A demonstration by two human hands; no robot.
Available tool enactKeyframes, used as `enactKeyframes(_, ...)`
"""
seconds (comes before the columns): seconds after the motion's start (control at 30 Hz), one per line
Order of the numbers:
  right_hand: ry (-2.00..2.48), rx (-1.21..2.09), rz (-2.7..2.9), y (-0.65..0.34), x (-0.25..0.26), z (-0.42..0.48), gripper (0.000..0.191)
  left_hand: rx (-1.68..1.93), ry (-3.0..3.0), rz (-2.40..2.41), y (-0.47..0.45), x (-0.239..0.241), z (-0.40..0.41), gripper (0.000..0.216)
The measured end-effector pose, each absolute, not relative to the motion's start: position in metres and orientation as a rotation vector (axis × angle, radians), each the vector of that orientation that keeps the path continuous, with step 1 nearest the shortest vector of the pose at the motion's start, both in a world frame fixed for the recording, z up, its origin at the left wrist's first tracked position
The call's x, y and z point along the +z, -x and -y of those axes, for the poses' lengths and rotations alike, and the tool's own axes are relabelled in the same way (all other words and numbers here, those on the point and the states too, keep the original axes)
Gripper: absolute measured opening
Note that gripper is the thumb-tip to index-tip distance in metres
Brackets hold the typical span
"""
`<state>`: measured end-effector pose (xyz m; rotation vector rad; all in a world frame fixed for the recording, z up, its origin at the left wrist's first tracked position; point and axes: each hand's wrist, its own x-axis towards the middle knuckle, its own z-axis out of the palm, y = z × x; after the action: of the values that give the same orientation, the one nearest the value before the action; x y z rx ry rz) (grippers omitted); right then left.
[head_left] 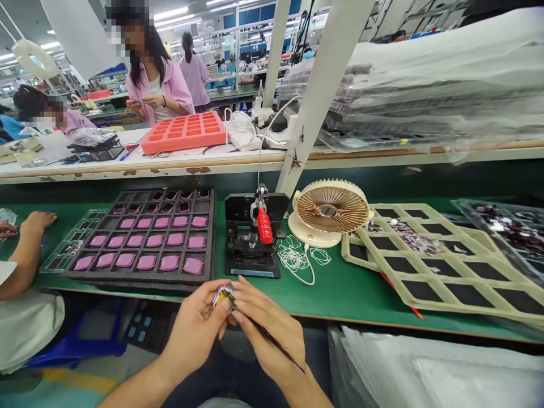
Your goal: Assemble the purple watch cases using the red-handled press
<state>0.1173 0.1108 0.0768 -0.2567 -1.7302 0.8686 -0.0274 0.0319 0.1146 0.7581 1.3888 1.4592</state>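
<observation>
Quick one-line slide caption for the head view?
Left hand and right hand work a small part with tweezers before a tray of purple pieces.

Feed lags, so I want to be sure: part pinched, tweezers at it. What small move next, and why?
Likely steady the left hand and ease the tweezers tip along the part's upper edge. The left hand pinches the part, the right hand grips the tweezers with the tip at the part, both short of the tray.

a dark tray (144, 277) is lying left of the black press (253, 238), a small fan (331, 211) is standing right of it, a red tray (182, 143) is sitting behind it.
</observation>
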Motion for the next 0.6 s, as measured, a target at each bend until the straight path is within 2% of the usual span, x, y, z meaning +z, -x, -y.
enactKeyframes(0.6,0.316,0.878,1.734,-0.128,0.053,-0.103,0.054,1.447,-0.686,-1.364,0.019,0.094,-0.032,0.045)
